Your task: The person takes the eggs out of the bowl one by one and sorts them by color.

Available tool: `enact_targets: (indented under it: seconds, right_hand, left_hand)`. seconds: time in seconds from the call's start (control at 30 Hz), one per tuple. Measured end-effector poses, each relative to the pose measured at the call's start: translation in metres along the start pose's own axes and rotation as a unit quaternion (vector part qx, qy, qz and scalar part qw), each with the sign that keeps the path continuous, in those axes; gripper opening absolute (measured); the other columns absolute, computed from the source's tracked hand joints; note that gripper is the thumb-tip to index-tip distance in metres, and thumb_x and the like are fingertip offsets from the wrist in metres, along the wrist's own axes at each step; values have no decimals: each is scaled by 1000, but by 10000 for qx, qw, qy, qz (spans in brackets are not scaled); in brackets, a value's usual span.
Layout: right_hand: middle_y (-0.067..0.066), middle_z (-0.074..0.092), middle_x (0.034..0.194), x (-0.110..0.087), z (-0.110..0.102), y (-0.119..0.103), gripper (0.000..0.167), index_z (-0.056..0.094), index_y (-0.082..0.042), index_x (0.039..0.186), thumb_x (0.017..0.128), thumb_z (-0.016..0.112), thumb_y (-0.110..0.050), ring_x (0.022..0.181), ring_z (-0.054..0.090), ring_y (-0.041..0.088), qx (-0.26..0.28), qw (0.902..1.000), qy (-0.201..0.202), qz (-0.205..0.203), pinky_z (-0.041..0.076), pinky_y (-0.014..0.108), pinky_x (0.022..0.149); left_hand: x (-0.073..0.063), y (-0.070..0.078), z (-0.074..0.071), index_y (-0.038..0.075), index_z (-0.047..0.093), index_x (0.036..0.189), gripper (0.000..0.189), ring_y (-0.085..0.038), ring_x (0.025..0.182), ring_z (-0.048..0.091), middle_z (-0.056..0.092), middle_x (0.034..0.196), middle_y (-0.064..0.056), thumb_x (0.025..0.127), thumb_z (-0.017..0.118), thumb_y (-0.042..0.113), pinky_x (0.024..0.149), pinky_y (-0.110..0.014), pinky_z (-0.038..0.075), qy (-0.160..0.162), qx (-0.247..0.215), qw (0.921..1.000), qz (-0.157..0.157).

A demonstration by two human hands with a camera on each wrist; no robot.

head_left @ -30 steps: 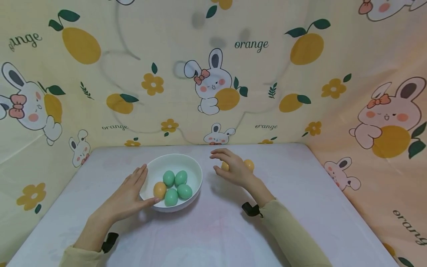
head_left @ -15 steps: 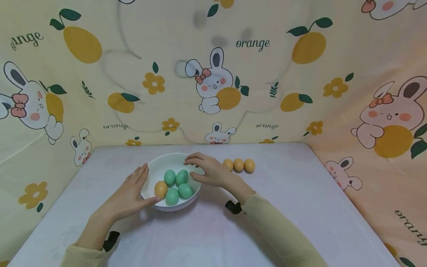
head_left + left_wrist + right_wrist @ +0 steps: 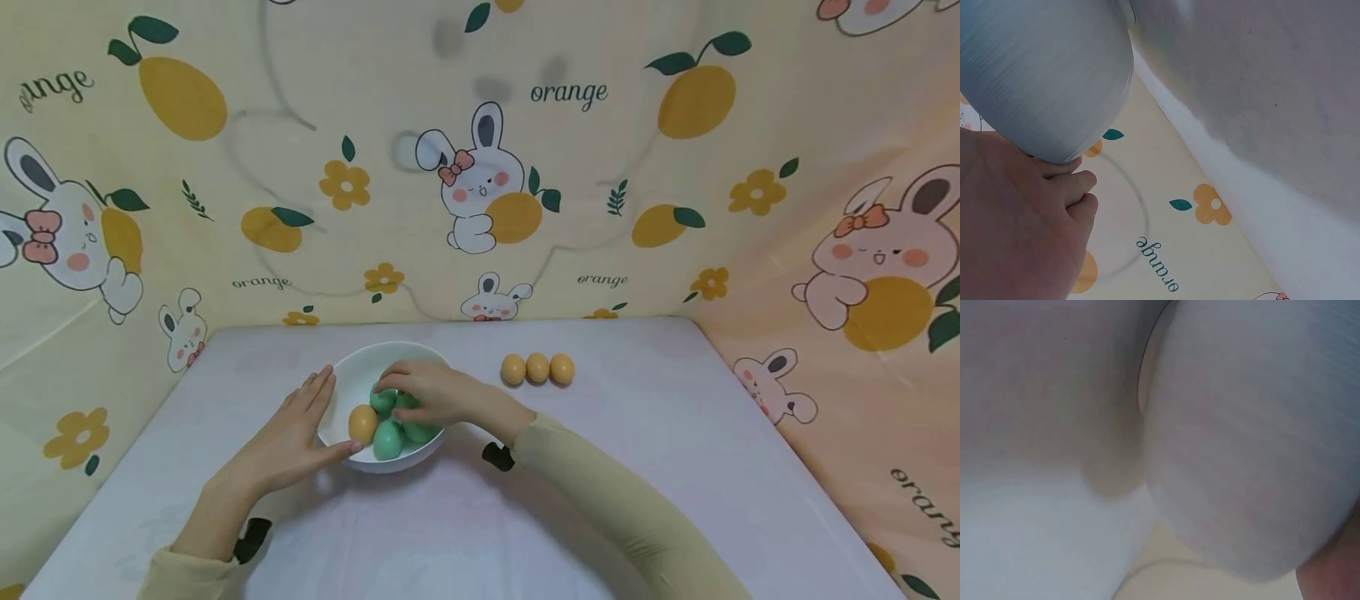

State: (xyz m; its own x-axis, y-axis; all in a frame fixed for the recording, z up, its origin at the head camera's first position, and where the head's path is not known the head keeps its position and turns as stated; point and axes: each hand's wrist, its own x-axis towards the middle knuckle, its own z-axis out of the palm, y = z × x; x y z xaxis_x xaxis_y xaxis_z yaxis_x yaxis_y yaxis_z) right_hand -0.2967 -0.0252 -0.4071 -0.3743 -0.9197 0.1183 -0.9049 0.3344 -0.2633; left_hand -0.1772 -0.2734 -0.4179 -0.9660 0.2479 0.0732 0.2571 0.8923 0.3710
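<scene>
My left hand (image 3: 288, 437) is spread along the left side of the bowl (image 3: 354, 375), thumb at the near rim; my right hand (image 3: 438, 392) reaches into it from the right, fingers bent down over the green eggs (image 3: 387, 440), though I cannot tell whether they pinch one or merely touch; an orange egg (image 3: 363, 424) sits beside them, near my left thumb; three more eggs (image 3: 537, 367), all orange, lie in a row on the table (image 3: 525, 517), right of the bowl and apart from it.
</scene>
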Motion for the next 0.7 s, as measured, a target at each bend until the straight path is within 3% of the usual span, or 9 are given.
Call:
enact_targets:
  seconds: [0.13, 0.47, 0.7]
  right_hand:
    - [3, 64, 138, 8, 2, -5, 41, 64, -13, 140, 101, 69, -24, 123, 62, 13, -151, 9997, -175, 4, 47, 22, 108]
    - [-2, 67, 131, 27, 11, -15, 39, 67, -15, 137, 102, 69, -31, 109, 61, 9, -67, 9983, -569, 46, 47, 17, 100]
    - [-3, 66, 130, 36, 19, -19, 44, 68, -16, 136, 98, 74, -37, 107, 59, 6, -152, 9979, -624, 90, 46, 17, 101]
  left_hand:
    - [1, 0, 0, -7, 16, 163, 117, -46, 157, 12, 10, 172, -23, 91, 64, 71, 126, -64, 15, -5, -35, 10000, 15]
    - [-1, 0, -1, -6, 15, 163, 116, -45, 158, 10, 9, 173, -22, 91, 64, 70, 126, -65, 15, -43, -104, 9999, 39]
    - [-2, 0, -2, -6, 16, 163, 115, -45, 158, 11, 10, 173, -22, 91, 63, 71, 125, -65, 15, -19, -89, 10000, 31]
